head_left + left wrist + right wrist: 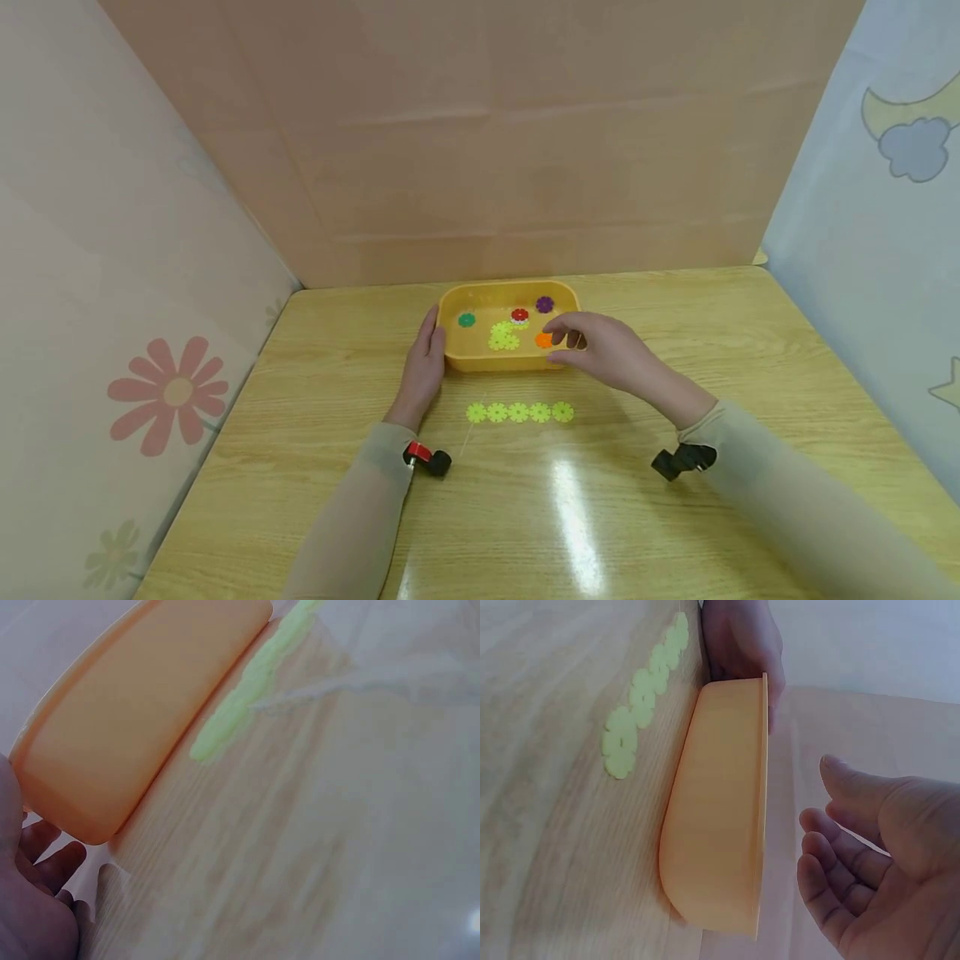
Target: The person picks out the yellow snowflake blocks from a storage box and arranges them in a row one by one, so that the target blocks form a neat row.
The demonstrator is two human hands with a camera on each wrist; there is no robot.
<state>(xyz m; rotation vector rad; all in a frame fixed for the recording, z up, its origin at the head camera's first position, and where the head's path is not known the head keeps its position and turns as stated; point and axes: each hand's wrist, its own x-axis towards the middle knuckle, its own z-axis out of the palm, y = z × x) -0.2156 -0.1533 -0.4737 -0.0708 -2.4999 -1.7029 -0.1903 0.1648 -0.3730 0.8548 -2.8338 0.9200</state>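
Observation:
A yellow plastic tray (480, 363) sits on the table with snowflake building discs inside. Among them are a green disc (467, 320), a red disc (520, 314) over a white one, a purple disc (544, 304), an orange disc (543, 340) and several yellow-green discs (501, 340). My left hand (425, 360) rests against the tray's left end, its fingers lying along the outside. Over the tray's right end hovers my right hand (603, 348), fingers bent and thumb apart; in the right wrist view this hand (877, 855) holds nothing.
In front of the tray, several yellow-green discs (519, 412) lie in a straight left-to-right row on the wooden table (360, 350). A brown panel (480, 167) rises behind the table, with pale decorated walls at left and right.

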